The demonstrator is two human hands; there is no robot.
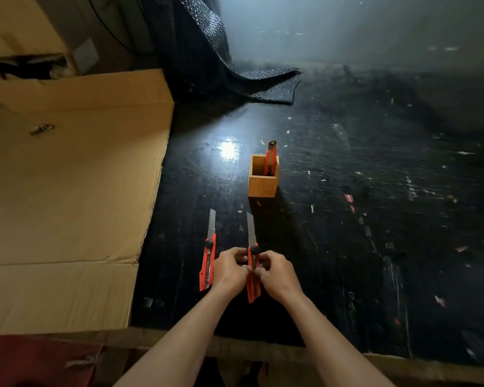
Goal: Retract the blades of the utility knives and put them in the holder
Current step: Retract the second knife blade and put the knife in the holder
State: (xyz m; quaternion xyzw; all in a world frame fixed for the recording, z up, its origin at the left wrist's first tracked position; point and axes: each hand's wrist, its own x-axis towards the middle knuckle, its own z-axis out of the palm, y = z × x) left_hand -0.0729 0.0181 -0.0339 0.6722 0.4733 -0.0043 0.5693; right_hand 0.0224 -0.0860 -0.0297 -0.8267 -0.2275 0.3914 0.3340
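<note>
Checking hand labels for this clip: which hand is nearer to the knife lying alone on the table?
Left. The left hand sits just right of the lying knife, beside its handle. The right hand is farther right, beyond the held knife.

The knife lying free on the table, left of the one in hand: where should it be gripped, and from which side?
Grip the second knife by its red handle, below the black knob, coming from above and the near end. Its bare blade points away toward the wooden holder, so the near half is probably safest.

Glossy, scratched black table (pixel 347 247) caught the light (matt wooden holder (pixel 262 185)); knives (pixel 253 286) looked red plastic, blades (pixel 251 227) bare metal.
</note>
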